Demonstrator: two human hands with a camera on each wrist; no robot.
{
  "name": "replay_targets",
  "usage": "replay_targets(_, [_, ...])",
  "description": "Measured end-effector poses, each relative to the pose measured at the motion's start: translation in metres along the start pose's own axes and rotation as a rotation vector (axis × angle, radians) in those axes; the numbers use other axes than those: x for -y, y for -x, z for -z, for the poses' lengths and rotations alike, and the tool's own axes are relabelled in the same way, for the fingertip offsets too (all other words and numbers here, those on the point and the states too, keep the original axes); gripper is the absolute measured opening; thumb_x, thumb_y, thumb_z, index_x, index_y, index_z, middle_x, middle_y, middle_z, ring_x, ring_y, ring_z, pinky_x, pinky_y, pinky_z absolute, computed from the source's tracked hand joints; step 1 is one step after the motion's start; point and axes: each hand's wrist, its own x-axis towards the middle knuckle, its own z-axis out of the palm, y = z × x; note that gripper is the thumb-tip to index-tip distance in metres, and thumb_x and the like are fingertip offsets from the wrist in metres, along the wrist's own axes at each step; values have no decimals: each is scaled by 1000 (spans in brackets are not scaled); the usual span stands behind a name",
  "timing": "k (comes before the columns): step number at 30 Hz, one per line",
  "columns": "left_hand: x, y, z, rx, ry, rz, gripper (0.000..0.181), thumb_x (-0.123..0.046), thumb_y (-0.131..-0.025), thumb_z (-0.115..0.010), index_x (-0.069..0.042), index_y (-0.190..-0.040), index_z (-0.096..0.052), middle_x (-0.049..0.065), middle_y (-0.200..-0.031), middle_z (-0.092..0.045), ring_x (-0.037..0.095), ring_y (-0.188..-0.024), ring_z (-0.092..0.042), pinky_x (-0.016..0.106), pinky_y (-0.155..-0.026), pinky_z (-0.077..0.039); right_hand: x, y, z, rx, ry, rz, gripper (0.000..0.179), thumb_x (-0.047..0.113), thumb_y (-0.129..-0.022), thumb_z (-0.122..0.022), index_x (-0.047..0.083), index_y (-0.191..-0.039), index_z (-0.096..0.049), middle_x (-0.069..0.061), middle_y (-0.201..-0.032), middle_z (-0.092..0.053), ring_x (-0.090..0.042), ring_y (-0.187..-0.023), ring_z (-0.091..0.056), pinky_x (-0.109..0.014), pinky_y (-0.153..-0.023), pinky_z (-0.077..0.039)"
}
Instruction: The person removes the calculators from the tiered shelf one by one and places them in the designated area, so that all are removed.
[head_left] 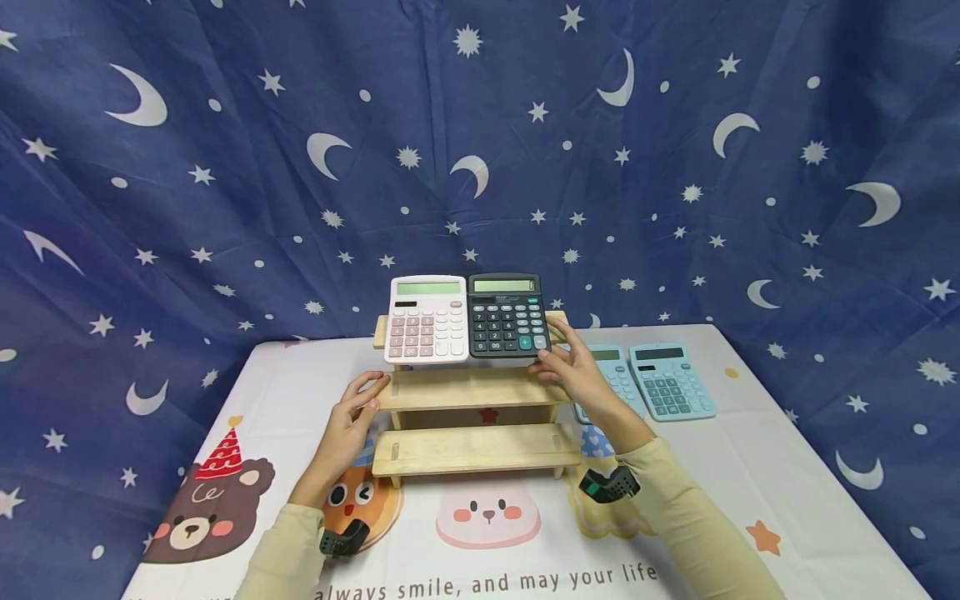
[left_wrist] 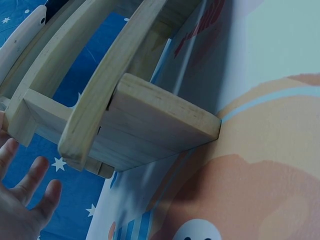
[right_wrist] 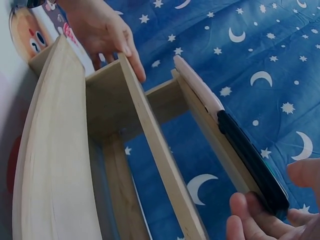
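A white calculator with pink keys [head_left: 425, 320] and a black calculator [head_left: 508, 317] lean side by side on the top tier of a wooden stepped rack [head_left: 476, 450]. My right hand [head_left: 581, 375] grips the black calculator's lower right corner. In the right wrist view, the right hand's fingers [right_wrist: 250, 212] reach under that corner of the calculator [right_wrist: 252, 160]. My left hand [head_left: 348, 429] is at the left end of the middle tier, its fingertips touching the board. The left wrist view shows several of the left hand's fingers [left_wrist: 42, 172] spread beside the rack.
Two light blue calculators lie right of the rack: one [head_left: 672, 382] in full view, the other [head_left: 621, 379] partly behind my right arm. A white cloth with cartoon prints [head_left: 487, 575] covers the table. A blue curtain with moons and stars [head_left: 480, 225] hangs behind.
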Motion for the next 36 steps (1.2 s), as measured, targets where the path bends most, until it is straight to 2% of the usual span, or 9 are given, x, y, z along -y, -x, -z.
replay_targets(7, [-1,-1,0,-13,6,-13,42,-15,-109,-43,2,-147,-49,17,-157,-38,39,-149,-29,61,-112,-33,-1,-2,-3,-21,-34,13,70,3,-103,-51,15,-163,-16,-32,-130,-59,-8,-85,-70,-26,-82,-58])
replay_targets(10, [-1,0,0,-8,20,-19,42,-14,-109,-42,3,-147,-48,18,-157,-37,41,-150,-28,66,-113,-29,-2,-2,-4,-32,-38,13,69,2,-103,-51,15,-162,-18,-25,-125,-63,-8,-84,-70,-25,-81,-59])
replay_targets(13, [-1,0,0,-4,26,-16,42,-14,-109,-42,4,-147,-48,19,-157,-36,42,-150,-27,68,-114,-27,-2,-1,-5,-38,-55,16,69,1,-103,-51,15,-162,-18,-12,-114,-68,-8,-83,-70,-25,-80,-59])
replay_targets(16, [1,0,0,-2,23,-8,42,-15,-109,-42,4,-147,-48,18,-158,-36,41,-151,-26,66,-114,-27,-2,-1,-6,-43,-73,18,69,1,-103,-51,15,-162,-19,-1,-105,-70,-9,-83,-72,-26,-81,-59])
replay_targets(20, [1,1,0,-9,12,6,42,-16,-109,-42,1,-147,-49,15,-158,-37,37,-151,-28,59,-114,-30,-2,0,-8,-47,-77,5,69,2,-103,-50,19,-162,-19,5,-98,-73,-10,-84,-74,-28,-83,-60])
replay_targets(27, [0,1,1,-8,5,12,42,-17,-109,-43,-1,-148,-49,12,-158,-38,34,-150,-29,37,-109,-36,-2,0,-10,-55,-114,-12,69,3,-104,-50,22,-162,-18,1,-100,-75,-10,-86,-74,-28,-86,-59])
replay_targets(33, [0,1,1,0,25,-7,42,-16,-109,-42,2,-147,-48,15,-158,-37,38,-150,-28,57,-112,-33,-4,-1,-9,-59,-151,-30,70,4,-104,-50,22,-163,-16,4,-96,-72,-9,-87,-74,-26,-87,-58])
replay_targets(34, [0,1,1,1,27,-9,43,-16,-109,-42,2,-147,-48,15,-157,-37,38,-150,-28,57,-112,-33,-5,-1,-9,-60,-163,-29,70,4,-104,-50,22,-163,-17,4,-95,-71,-9,-87,-74,-25,-87,-58])
replay_targets(36, [0,0,1,1,20,-5,43,-16,-109,-42,1,-148,-48,14,-157,-37,37,-150,-28,51,-113,-35,-5,-1,-8,-57,-185,-25,70,4,-104,-50,22,-163,-17,4,-92,-70,-9,-87,-73,-24,-87,-57])
